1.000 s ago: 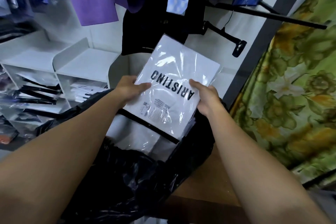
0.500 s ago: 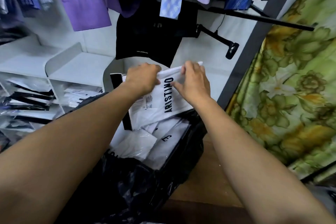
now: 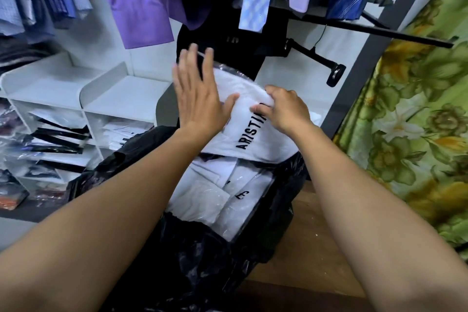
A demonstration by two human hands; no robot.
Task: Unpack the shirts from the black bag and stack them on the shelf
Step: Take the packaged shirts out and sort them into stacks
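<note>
Two hands work the bagged ARISTINO shirt [image 3: 255,134] above the black bag [image 3: 202,261]: left hand [image 3: 200,99] presses flat, right hand [image 3: 283,109] pinches its edge. Best square it flat on the shelf [image 3: 121,94] beside the left hand.

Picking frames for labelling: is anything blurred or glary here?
Head view: the left hand is motion-blurred at the fingertips; the right hand is sharper; the packaged shirt has readable lettering and plastic sheen; the black bag glints; wide-angle distortion bends the edges.
</note>
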